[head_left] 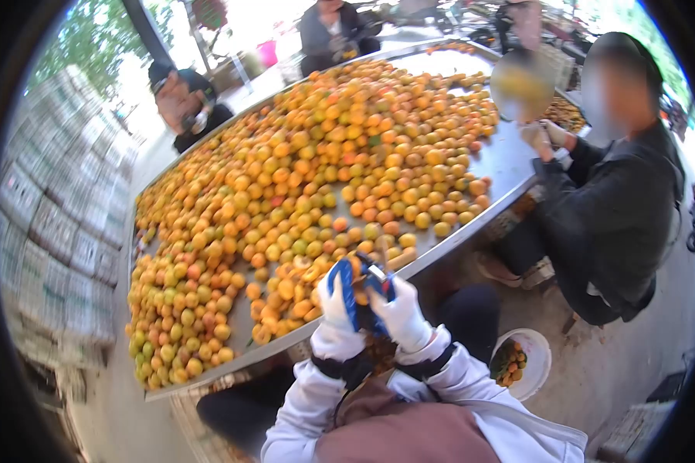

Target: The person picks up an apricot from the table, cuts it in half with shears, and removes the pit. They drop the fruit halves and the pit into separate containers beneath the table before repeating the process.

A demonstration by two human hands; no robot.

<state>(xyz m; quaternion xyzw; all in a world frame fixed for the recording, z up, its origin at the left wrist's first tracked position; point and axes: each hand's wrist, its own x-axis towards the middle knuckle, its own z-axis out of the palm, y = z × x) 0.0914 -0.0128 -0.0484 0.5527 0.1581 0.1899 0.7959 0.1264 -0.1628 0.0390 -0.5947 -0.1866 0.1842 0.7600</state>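
Observation:
Both my hands wear white gloves and meet over the near edge of a metal table [428, 261]. My left hand [335, 305] is closed, with a blue strip [346, 287] running along its fingers. Opposite it, my right hand [403, 312] is closed round a blue-and-black object [378, 279] with a small pale, shiny part; I cannot tell its kind. Just beyond my fingers lie orange and yellow apricot-like fruits [286, 289], a few of them cut open.
A large heap of the same fruit [316, 147] covers much of the table. To my right sits a person in dark clothes [614, 204]; two more people sit across the table. A white bucket [543, 356] with fruit stands at my right. Stacked crates [62, 224] line the left.

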